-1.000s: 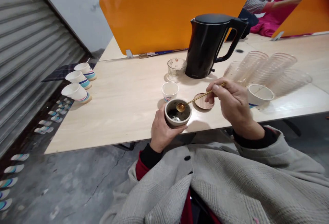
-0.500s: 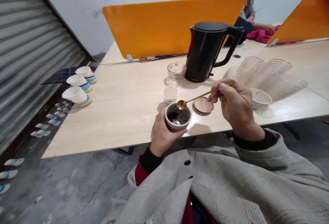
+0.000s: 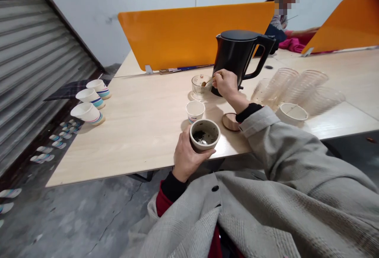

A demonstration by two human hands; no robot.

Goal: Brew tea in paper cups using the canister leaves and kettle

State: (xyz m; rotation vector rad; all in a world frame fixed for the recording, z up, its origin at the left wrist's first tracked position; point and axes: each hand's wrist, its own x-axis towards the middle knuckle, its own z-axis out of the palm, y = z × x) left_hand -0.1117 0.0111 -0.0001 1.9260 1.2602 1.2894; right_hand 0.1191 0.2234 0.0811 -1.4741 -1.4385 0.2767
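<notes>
My left hand is wrapped round a pale ceramic cup at the table's front edge. Dark loose bits like tea leaves lie on its bottom and cling to its inner wall. My right hand pinches a thin gold spoon, its bowl inside the ribbed glass cup. Whether the spoon carries anything is too small to tell. Between the two cups stands a white paper cup. Partly behind my right sleeve lies a round wooden lid.
A black kettle rises just behind my right hand. To the right lie stacked clear plastic cups and a white paper cup. Three striped paper cups stand at the table's left edge. An orange divider runs behind; a person sits beyond.
My right hand has moved forward and left with the spoon, from above the ceramic cup to the glass cup. My left hand keeps its hold in nearly the same place.
</notes>
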